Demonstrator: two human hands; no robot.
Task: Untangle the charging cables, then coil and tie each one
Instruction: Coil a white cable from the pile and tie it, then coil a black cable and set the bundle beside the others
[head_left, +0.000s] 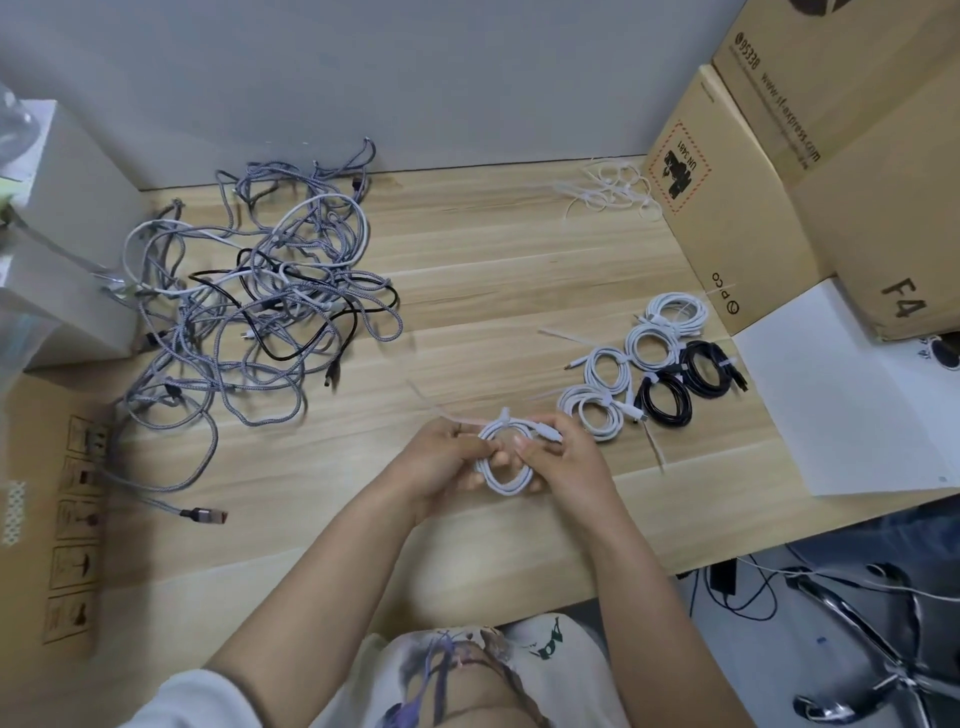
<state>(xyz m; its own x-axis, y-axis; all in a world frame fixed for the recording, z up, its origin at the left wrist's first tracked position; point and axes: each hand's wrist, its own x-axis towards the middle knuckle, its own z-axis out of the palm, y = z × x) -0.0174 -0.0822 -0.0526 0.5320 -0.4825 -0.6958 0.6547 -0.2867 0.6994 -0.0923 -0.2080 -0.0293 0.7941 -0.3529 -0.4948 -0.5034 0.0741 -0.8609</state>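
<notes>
A white cable coil (506, 480) is held just above the wooden table (467, 291) near its front middle. My left hand (441, 462) grips the coil's left side. My right hand (569, 460) grips its right side, with the plug end sticking out over the fingers. A white zip tie (447, 410) circles the top of the coil, its long tail pointing up-left. A big tangle of grey braided, white and black cables (249, 291) lies at the left. Several tied coils (649, 369), white and black, lie in a group at the right.
Loose white zip ties (608, 192) lie at the back right beside stacked cardboard boxes (769, 156). A white sheet (852, 395) covers the right end of the table. A flat cardboard box (57, 499) sits at the left edge. Chair legs (857, 623) stand below the table's right.
</notes>
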